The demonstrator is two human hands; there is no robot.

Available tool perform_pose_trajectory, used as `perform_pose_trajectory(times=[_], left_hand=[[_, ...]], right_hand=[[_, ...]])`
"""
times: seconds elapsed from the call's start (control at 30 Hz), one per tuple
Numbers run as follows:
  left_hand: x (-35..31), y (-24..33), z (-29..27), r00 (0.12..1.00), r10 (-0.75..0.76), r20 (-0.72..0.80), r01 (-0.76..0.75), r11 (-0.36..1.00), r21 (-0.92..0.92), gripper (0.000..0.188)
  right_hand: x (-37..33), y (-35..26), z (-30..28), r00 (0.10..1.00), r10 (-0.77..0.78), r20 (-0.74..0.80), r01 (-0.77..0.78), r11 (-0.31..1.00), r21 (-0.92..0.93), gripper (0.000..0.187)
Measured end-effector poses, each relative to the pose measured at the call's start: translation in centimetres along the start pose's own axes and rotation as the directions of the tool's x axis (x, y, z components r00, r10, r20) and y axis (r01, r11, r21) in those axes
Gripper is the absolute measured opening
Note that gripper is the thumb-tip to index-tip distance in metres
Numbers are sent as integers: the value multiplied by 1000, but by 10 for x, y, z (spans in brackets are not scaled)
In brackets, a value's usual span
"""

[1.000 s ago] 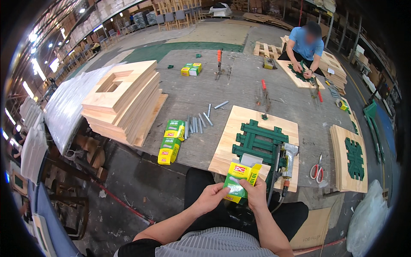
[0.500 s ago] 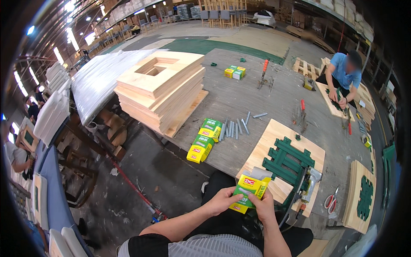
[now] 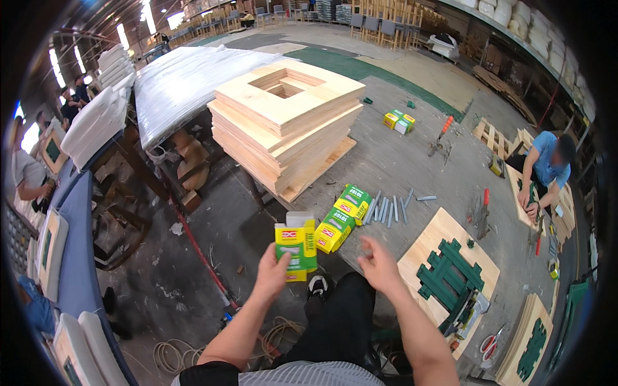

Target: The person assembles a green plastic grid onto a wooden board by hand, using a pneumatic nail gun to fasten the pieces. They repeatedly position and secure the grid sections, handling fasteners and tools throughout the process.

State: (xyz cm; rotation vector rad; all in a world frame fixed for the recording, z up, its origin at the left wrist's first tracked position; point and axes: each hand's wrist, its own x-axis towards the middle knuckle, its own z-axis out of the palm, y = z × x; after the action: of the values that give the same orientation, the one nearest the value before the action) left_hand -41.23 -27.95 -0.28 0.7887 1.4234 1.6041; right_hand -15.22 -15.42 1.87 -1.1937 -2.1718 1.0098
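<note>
Yellow-green carton [image 3: 297, 249] was held in grip of left hand [image 3: 273, 273], lower centre of frame; grip of right hand [image 3: 380, 265] was spread, seemingly empty (palm hidden), near two boxes [image 3: 336, 229] on bench [image 3: 399, 164].

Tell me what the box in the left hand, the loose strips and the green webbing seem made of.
Box: likely thin card, smooth and printed, with crisp folds.
Strips: probably metal, given their grey, faint sheen.
Webbing: matte, perhaps fabric or elastic, by its flat crossing bands.

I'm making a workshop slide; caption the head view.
Left hand holding an open green-yellow box, right hand empty near grey metal strips.
</note>
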Motion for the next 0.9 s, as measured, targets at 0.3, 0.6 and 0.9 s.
perform_pose_trajectory(times=[0.3,0.6,0.9], left_hand=[[19,18,-50,965,-260,-19,260,966,7,40],[59,15,-52,996,-74,-50,84,967,242,52],[163,-18,35,979,-165,120,111,924,366,48]], right_hand=[[143,-26,3,856,-33,516,462,497,-735,89],[168,-13,-2,718,-213,662,677,430,-597,79],[161,-17,-40,714,-426,556,700,456,-549,78]])
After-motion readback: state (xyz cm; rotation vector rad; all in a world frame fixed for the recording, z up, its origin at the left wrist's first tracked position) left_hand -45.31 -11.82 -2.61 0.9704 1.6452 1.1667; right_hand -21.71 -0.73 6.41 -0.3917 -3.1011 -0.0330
